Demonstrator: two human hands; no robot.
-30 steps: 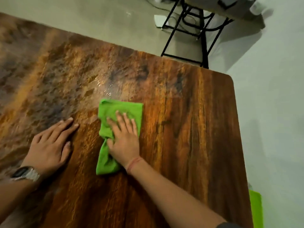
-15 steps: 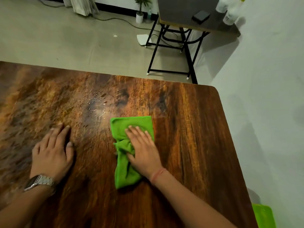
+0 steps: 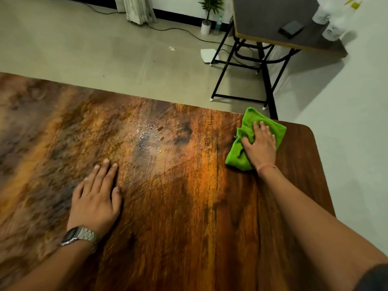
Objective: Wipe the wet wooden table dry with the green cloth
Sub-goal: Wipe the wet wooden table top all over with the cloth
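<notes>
The wooden table [image 3: 189, 206] fills the lower view, with its far right corner rounded. A patch of water drops [image 3: 151, 135] glistens near the far edge at the middle. The green cloth [image 3: 241, 152] lies bunched at the far right corner, partly over the far edge. My right hand [image 3: 261, 147] presses flat on the cloth with straight fingers. My left hand [image 3: 95, 196], wearing a metal watch, rests flat on the bare wood to the near left of the wet patch.
A white wall [image 3: 346, 143] runs along the table's right side. Beyond the far edge stands a black-legged side table [image 3: 273, 24] carrying a dark box and bottles. On the tiled floor lie cables, a small potted plant [image 3: 206, 13] and a white object.
My right hand has slid the cloth from the middle of the table out to the far right corner. The left hand has stayed flat on the wood.
</notes>
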